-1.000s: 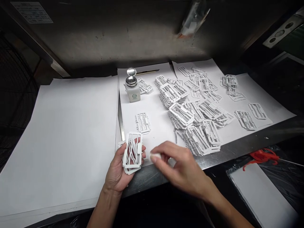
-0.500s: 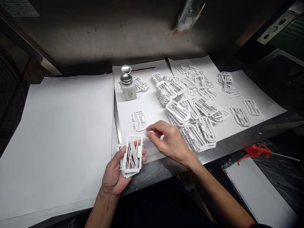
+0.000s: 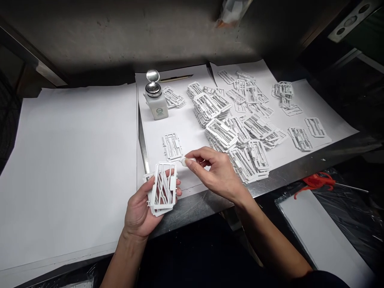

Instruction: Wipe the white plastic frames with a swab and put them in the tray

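My left hand (image 3: 141,212) is closed around a small stack of white plastic frames (image 3: 155,192) with thin wavy bars inside; the thumb presses on the stack's left edge. In a pinch between thumb and fingers, my right hand (image 3: 217,172) holds a small white wad (image 3: 188,161), perhaps cotton or cloth. It hovers just to the right of and above the held stack. Close beyond it, a few similar frames (image 3: 172,146) lie on the white paper. Part of the wad is hidden by the fingers.
Several piles of white frames (image 3: 222,134) cover the right of the paper. A pump bottle (image 3: 157,107) with its metal lid up stands behind, near a thin knife-like tool (image 3: 177,78). Paper (image 3: 75,168) spreads leftward. A red air gun (image 3: 318,182) lies beyond the metal table edge (image 3: 204,208) at right.
The view has shifted slightly, so everything sits a little higher and further left. Both hands keep their holds, and the wad shows more between the right fingers.
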Tool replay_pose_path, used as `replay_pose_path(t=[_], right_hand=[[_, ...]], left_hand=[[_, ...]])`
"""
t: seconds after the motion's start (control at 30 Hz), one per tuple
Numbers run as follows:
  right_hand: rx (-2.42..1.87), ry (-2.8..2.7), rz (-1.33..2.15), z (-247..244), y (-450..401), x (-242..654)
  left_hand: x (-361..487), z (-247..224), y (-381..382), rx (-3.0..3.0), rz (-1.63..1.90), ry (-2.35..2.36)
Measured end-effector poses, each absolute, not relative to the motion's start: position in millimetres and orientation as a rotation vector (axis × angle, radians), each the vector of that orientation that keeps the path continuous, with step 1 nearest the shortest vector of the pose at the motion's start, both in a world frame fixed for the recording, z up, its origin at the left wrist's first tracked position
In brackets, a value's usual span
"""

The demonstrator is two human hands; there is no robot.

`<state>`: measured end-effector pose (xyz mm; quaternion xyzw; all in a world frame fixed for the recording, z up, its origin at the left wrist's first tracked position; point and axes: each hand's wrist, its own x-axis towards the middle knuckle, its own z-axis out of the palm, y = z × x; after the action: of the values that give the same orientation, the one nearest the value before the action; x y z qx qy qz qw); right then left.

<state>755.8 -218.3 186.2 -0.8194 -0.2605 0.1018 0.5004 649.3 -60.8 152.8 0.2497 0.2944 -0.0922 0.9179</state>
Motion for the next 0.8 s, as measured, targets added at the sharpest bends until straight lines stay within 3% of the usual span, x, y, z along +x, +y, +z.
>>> replay_pose_path(t=[0.67, 0.8], right_hand=[[-1.813, -0.89, 0.512, 189, -215, 703], [-1.768, -0.926, 0.439, 192, -204, 695]], left_hand=[[650, 150, -60, 0.456, -0.066, 0.682], [649, 153, -61, 0.421, -0.072, 0.693]])
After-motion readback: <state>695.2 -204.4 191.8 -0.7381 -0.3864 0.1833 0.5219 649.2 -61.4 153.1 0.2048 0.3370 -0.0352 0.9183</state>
